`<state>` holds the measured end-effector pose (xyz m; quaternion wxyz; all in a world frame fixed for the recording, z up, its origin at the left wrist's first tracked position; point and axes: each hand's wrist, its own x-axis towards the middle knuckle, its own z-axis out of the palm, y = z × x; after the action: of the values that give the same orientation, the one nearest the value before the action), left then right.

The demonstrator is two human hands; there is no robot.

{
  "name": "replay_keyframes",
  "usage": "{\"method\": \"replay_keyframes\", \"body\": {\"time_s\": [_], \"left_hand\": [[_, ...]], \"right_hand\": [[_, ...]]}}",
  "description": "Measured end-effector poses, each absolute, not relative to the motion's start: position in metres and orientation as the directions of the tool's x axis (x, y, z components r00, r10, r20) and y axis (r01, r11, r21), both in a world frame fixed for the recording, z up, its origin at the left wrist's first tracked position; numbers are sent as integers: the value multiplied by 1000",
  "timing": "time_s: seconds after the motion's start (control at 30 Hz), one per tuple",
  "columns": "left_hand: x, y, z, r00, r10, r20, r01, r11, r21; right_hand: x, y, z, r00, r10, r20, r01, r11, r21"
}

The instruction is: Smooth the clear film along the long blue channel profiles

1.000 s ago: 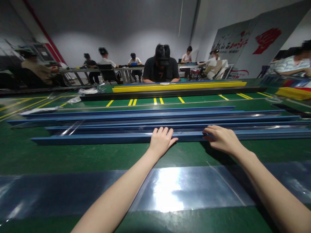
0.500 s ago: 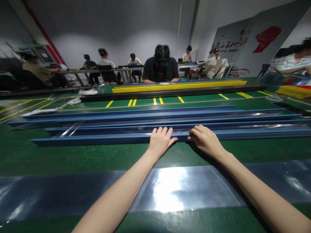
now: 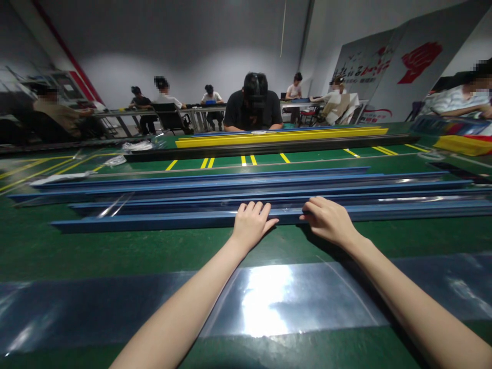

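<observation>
The nearest of several long blue plastic channel strips [image 3: 146, 225] lies across the green table in front of me. My left hand [image 3: 250, 221] lies over this strip, four fingers curled across its top and the thumb stretched along its near side. To the right of it, a small gap away, my right hand [image 3: 326, 218] has its fingers bent and pinched at the same strip's edge. Thin clear film shows in the channel between the hands. What the right fingertips press against is partly hidden. Other blue channel strips [image 3: 230, 184] lie parallel just behind.
A wide clear plastic sheet [image 3: 315, 300] lies under my forearms. Farther back are a black strip [image 3: 269, 147] and yellow strips [image 3: 307, 136], with a person in dark clothing [image 3: 234, 113] behind them. Crumpled film [image 3: 137, 147] lies left; a yellow tray [image 3: 457, 145] stands right.
The nearest blue strip has slid slightly right, along with my right hand. My left hand keeps nearly the same place, so the gap between the hands is a little wider.
</observation>
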<state>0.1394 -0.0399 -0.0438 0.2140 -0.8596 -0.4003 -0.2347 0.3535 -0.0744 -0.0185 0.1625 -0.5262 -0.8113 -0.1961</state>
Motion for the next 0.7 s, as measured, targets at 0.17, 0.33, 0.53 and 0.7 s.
{"method": "replay_keyframes", "body": {"time_s": [0.17,0.33,0.53,0.7], "left_hand": [[138,-38,-45,567,584,581,788,-590,-176],[139,-38,-45,566,595,570,790,-588,-171],[139,-39,-44,563,606,561,789,-597,-147],[139,-38,-45,575,604,552,776,-616,-134]], "right_hand": [[367,-76,-18,-334,813,476,942,304,142],[371,-76,-21,-319,818,479,946,304,111],[369,-74,-24,-342,821,457,932,358,53],[355,-72,-24,-362,830,425,911,411,-27]]}}
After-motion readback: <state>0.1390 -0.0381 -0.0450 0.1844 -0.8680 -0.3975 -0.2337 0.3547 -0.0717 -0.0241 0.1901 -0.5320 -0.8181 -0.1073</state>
